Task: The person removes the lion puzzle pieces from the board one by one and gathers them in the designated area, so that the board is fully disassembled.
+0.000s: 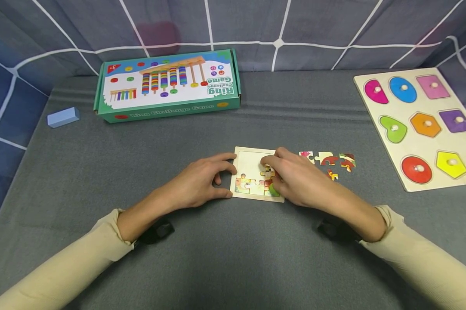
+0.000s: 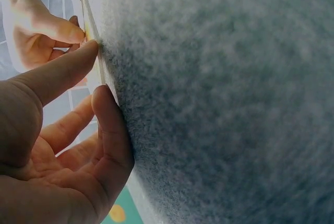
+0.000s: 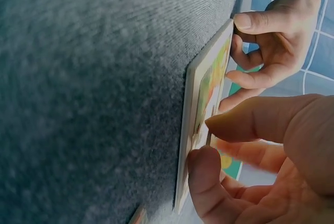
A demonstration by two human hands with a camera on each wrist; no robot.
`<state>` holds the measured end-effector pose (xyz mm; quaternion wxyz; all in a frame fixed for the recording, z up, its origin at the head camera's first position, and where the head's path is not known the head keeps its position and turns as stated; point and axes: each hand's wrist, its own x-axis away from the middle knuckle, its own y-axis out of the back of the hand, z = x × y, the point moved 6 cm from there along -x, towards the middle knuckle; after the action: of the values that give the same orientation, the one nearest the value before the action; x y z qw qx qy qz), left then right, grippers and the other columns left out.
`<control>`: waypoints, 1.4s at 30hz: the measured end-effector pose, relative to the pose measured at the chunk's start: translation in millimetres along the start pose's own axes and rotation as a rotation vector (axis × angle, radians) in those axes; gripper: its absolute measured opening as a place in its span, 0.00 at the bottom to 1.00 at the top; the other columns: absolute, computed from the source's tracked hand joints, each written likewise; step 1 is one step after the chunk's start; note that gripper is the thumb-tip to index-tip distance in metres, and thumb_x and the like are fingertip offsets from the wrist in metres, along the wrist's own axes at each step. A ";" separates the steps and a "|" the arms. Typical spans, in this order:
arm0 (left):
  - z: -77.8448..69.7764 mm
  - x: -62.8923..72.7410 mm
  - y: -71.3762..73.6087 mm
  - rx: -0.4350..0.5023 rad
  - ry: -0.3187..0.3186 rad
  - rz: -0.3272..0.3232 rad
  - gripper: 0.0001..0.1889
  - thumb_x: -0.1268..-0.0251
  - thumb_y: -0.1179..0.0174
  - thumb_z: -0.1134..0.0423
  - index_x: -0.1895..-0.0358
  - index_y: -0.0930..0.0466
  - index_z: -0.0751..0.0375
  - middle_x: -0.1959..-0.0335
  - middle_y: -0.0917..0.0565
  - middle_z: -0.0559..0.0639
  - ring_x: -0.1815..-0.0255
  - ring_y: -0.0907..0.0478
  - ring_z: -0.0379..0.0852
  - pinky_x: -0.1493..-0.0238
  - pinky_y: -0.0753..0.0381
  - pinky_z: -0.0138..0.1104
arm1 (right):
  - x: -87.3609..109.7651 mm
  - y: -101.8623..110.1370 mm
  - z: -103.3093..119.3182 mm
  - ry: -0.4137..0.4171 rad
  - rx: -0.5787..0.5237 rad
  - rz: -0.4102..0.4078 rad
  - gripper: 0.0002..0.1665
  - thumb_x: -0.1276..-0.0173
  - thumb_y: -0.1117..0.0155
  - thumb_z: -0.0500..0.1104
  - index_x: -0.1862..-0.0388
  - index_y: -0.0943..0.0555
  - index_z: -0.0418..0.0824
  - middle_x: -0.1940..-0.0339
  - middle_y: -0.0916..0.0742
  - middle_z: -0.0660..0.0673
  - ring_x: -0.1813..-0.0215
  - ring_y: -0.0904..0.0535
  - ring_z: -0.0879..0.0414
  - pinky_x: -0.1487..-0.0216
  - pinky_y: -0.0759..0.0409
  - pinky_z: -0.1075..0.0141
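Note:
A small square wooden puzzle board (image 1: 252,156) lies on the grey table, joined pieces (image 1: 252,186) along its near edge. My left hand (image 1: 202,178) holds the board's left edge, thumb at the near corner and fingertips farther up; the left wrist view shows this hand (image 2: 78,145) close, fingers bent. Over the board's right side, my right hand (image 1: 300,178) pinches a puzzle piece (image 1: 268,173), partly hidden by the fingers. In the right wrist view, thumb and finger of that hand (image 3: 255,156) meet low at the board's surface (image 3: 209,83).
Several loose puzzle pieces (image 1: 327,159) lie right of the board. A knobbed shape board (image 1: 401,159) stands at the right. At the back is a green ring game box (image 1: 167,86), with a blue block (image 1: 63,117) left of it. Tiled-pattern cloth (image 1: 248,26) rises behind.

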<state>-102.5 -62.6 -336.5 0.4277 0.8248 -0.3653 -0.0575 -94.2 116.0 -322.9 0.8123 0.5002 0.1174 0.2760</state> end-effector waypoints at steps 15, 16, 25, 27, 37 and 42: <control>-0.7 -0.9 0.5 -0.008 -0.005 -0.008 0.22 0.44 0.26 0.61 0.46 0.19 0.59 0.28 0.33 0.54 0.65 0.26 0.38 0.59 0.27 0.38 | 7.9 5.6 -5.2 0.012 -0.057 0.001 0.17 0.37 0.29 0.38 0.48 0.15 0.41 0.59 0.24 0.45 0.68 0.29 0.57 0.69 0.29 0.62; -0.8 -0.9 0.6 -0.008 -0.005 -0.010 0.22 0.44 0.26 0.61 0.47 0.19 0.59 0.28 0.33 0.54 0.65 0.26 0.38 0.59 0.27 0.38 | 8.3 5.8 -5.3 0.011 -0.057 -0.003 0.16 0.37 0.27 0.40 0.50 0.15 0.42 0.59 0.24 0.46 0.68 0.29 0.57 0.69 0.29 0.62; -0.8 0.9 -0.4 -0.002 -0.006 -0.022 0.21 0.45 0.25 0.62 0.47 0.19 0.59 0.28 0.32 0.54 0.65 0.26 0.38 0.59 0.27 0.38 | 14.1 6.5 -5.5 -0.022 0.003 -0.020 0.19 0.38 0.29 0.37 0.47 0.16 0.43 0.59 0.21 0.46 0.71 0.28 0.56 0.71 0.31 0.61; -0.9 0.9 -0.6 -0.003 -0.006 -0.021 0.21 0.45 0.26 0.62 0.47 0.19 0.59 0.29 0.32 0.54 0.65 0.26 0.38 0.59 0.27 0.38 | 15.2 7.4 -5.8 -0.033 0.025 -0.025 0.23 0.39 0.30 0.37 0.43 0.19 0.41 0.58 0.21 0.46 0.71 0.29 0.56 0.71 0.31 0.60; -0.9 1.5 0.0 0.000 -0.001 -0.027 0.21 0.45 0.26 0.62 0.48 0.19 0.59 0.28 0.32 0.54 0.65 0.26 0.38 0.59 0.27 0.38 | 24.6 11.4 -13.1 -0.049 0.032 -0.110 0.15 0.43 0.28 0.37 0.56 0.16 0.42 0.64 0.22 0.49 0.70 0.30 0.58 0.69 0.33 0.62; -0.7 1.3 -0.1 -0.004 -0.002 -0.028 0.21 0.45 0.26 0.62 0.47 0.19 0.59 0.28 0.32 0.53 0.65 0.26 0.38 0.60 0.27 0.38 | 32.0 14.9 -16.5 -0.041 0.032 -0.139 0.19 0.44 0.23 0.39 0.53 0.16 0.42 0.62 0.22 0.48 0.68 0.29 0.57 0.70 0.32 0.62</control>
<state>-101.2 -63.0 -335.8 0.4282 0.8289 -0.3541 -0.0651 -80.6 151.6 -314.9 0.8237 0.5093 0.1394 0.2067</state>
